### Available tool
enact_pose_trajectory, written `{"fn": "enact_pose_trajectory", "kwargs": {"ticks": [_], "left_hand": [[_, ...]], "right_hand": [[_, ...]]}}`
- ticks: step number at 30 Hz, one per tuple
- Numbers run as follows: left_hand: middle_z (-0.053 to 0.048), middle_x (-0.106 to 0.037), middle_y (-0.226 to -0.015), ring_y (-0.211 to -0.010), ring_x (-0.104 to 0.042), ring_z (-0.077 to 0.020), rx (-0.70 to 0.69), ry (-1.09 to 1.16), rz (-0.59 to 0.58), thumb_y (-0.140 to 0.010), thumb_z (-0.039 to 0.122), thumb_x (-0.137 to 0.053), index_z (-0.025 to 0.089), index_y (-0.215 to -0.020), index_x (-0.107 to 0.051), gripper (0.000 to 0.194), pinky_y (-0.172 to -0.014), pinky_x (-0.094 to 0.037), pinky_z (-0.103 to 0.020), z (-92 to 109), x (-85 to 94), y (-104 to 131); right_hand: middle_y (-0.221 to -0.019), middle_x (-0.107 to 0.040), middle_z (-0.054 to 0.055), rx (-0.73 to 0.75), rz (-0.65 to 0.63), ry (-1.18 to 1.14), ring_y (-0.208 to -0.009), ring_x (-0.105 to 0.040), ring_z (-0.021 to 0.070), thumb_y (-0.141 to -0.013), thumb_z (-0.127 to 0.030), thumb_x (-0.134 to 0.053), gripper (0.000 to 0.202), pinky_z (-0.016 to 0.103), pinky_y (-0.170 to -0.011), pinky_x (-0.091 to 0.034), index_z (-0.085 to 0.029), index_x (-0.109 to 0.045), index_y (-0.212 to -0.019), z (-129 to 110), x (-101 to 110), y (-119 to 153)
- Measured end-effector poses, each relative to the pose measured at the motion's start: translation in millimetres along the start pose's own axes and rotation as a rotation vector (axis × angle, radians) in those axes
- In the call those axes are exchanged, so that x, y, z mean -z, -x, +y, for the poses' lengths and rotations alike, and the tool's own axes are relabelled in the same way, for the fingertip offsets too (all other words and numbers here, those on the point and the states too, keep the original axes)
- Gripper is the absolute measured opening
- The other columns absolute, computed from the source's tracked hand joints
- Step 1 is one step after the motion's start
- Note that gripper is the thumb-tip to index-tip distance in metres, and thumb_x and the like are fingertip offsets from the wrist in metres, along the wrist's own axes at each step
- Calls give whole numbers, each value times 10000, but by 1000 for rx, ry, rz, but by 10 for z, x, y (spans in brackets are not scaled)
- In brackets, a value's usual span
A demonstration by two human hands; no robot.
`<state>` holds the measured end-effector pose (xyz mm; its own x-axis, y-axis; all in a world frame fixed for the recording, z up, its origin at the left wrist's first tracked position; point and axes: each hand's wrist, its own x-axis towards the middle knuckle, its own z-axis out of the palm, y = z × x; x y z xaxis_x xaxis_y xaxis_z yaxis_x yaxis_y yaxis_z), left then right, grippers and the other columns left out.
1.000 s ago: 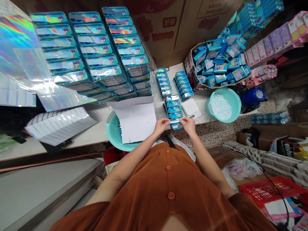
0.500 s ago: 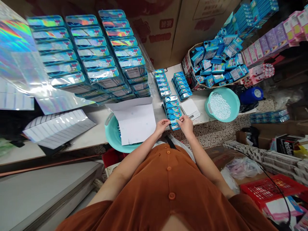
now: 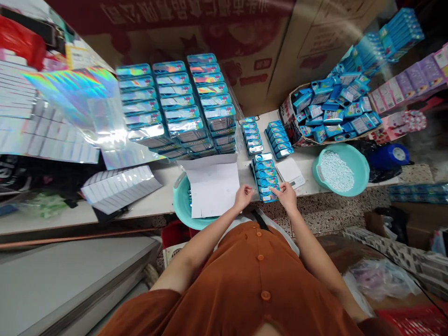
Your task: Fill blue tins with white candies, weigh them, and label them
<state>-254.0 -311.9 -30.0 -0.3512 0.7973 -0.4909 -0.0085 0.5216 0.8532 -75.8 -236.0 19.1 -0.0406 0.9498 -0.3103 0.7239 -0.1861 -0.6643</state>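
Observation:
A row of small blue candy tins stands on the white table in front of me. My left hand is just left of the row's near end, its fingers closed together. Whether anything thin is between them I cannot make out. From the right, my right hand reaches the nearest tins, its thumb stretched out onto a tin's top and apart from the forefinger. Behind are two more short rows of tins. A white scale lies beside the near row.
White paper covers most of a turquoise tub at left. Wrapped stacks of tins rise behind it. To the right are a carton heaped with blue tins and a turquoise basin of white candies.
My left hand has drawn away from the tins to the left. My right hand stays at the row, its thumb on a tin. The view has shifted left.

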Motion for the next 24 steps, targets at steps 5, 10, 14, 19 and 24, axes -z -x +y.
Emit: {"fn": "enact_pose_trajectory", "kwargs": {"ticks": [5, 10, 14, 19, 24], "left_hand": [[-125, -570, -1021, -1029, -505, -266, -441, -513, 498, -830, 297, -537, 178, -991, -573, 203, -928, -378, -427, 100, 1077, -219], [-193, -482, -1285, -1232, -359, -370, -434, -873, 590, -775, 279, -601, 150, -1226, -502, 479, -1020, -238, -504, 221, 1821, -424], [-174, -570, -1173, -1155, -416, -370, -412, -954, 536, -768, 214, -570, 165, -1126, -580, 361, -1006, -213, -519, 286, 1918, -511], [-105, -653, -884, -1005, -496, -300, -531, -917, 425, -826, 187, -470, 229, -825, -646, 180, -967, -231, -483, 337, 1928, -288], [-60, -660, -814, -916, -535, -249, -730, -917, 459, -831, 197, -498, 243, -774, -643, 161, -928, -251, -430, 316, 2010, 335]], "right_hand": [[-665, -514, -20, 103, 143, -6, -618, -497, 159, -741, -559, -581, 356, 276, -618, -384, -214, -517, -800, -58, 33, 127], [-805, -575, 51, 330, 186, -40, -742, -530, 198, -851, -448, -500, 242, 335, -727, -427, -214, -561, -862, -349, 65, 333], [-847, -604, 61, 467, 37, -30, -825, -549, 215, -871, -407, -488, 211, 351, -777, -429, -224, -593, -866, -679, -43, 420], [-888, -635, 61, 425, -121, -133, -847, -564, 201, -869, -453, -473, 294, 329, -787, -432, -207, -634, -879, -956, -320, 436], [-911, -681, 93, -42, -237, -461, -804, -609, 198, -791, -639, -476, 523, 292, -669, -472, -160, -669, -878, -1045, -542, 433]]}}
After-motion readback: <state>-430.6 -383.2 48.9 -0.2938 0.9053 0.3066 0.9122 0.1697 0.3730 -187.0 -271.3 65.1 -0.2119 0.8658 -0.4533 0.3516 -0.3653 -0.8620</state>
